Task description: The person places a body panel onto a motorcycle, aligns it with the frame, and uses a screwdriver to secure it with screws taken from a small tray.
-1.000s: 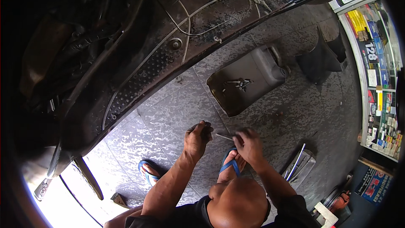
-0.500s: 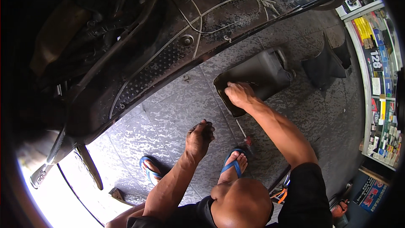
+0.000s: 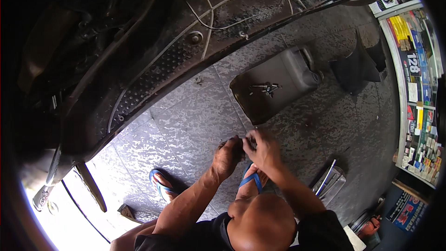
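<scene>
My left hand [image 3: 226, 157] is closed around something small and dark, mostly hidden by the fingers. My right hand [image 3: 261, 146] has its fingers bent and pressed close against the left fingertips; what they grip is too small and blurred to make out. Both hands are held over the floor, above my foot in a blue sandal [image 3: 251, 181]. Beyond them lies a cut-open grey plastic jerrycan [image 3: 292, 69], with several small metal parts [image 3: 268, 88] in its hollow.
A dark vehicle body panel [image 3: 167, 60] with loose cables spans the upper left. Black curved pieces [image 3: 350, 76] lie right of the jerrycan. A glass display case [image 3: 413, 102] stands at the right. A metal tray with tools [image 3: 327, 181] sits beside my right forearm.
My right hand reached into the jerrycan half a second ago and has come back down to meet my left hand. My left hand has moved slightly right.
</scene>
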`<state>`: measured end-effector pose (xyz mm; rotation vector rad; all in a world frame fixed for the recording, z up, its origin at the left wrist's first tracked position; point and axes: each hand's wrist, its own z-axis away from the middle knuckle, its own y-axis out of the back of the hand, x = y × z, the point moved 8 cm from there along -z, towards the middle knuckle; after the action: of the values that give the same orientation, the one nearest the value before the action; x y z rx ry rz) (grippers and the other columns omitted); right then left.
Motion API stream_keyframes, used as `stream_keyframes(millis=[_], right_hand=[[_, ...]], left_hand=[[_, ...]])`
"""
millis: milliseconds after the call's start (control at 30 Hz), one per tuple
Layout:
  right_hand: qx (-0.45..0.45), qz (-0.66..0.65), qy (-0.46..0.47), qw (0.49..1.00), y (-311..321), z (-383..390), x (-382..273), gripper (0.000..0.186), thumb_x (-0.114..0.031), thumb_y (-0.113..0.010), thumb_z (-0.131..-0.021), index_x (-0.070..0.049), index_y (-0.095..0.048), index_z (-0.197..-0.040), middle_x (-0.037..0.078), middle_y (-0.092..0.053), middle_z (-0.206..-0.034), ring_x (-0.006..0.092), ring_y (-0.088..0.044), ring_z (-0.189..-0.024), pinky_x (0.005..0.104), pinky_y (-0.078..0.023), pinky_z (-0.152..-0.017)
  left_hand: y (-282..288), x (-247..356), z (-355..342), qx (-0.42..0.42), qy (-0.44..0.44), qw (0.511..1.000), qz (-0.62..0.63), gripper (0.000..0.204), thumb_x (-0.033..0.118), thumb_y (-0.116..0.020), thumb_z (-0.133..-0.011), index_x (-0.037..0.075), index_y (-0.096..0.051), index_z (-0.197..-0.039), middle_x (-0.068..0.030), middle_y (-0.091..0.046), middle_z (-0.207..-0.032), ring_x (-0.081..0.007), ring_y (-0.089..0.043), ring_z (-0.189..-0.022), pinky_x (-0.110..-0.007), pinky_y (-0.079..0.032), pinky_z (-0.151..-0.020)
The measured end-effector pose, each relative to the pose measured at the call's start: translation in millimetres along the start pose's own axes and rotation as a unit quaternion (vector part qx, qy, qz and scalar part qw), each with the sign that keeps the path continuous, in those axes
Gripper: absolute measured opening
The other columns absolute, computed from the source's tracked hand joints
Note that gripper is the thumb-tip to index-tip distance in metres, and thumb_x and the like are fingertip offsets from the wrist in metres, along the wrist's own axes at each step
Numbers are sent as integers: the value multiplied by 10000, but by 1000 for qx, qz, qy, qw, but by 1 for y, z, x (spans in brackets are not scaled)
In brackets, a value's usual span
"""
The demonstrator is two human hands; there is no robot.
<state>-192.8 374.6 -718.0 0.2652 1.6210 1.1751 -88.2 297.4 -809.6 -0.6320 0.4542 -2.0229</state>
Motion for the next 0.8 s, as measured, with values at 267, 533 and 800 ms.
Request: stream_keyframes(millis=[267, 533, 800], right_hand=[[54, -81, -40, 994, -6, 49, 18, 176, -93, -752, -808, -65, -630, -931, 112, -648, -864, 297, -652, -735, 412, -522, -661], [30, -131, -59, 989, -11, 44, 20, 190, -96, -753, -808, -56, -631, -948, 120, -657, -858, 316, -664, -727, 408, -529, -698], [13, -104, -61, 993, -13, 60, 27, 312, -179, -778, -813, -69, -617, -1056, 129, -650, -936, 319, -658, -894, 438, -518, -784]], left_hand=[[0, -21, -5, -55, 37, 996, -58, 223, 237, -603, -966, 32, -679, -1008, -63, -693, -942, -175, -623, -795, -307, -476, -723], [-4, -17, -4, -40, 38, 997, -62, 277, 224, -609, -964, -18, -669, -1084, -113, -700, -1007, -192, -632, -822, -327, -489, -747], [20, -4, -5, 18, 1, 986, -165, 305, 246, -624, -963, -33, -668, -1079, -121, -696, -993, -174, -604, -788, -321, -506, -769]])
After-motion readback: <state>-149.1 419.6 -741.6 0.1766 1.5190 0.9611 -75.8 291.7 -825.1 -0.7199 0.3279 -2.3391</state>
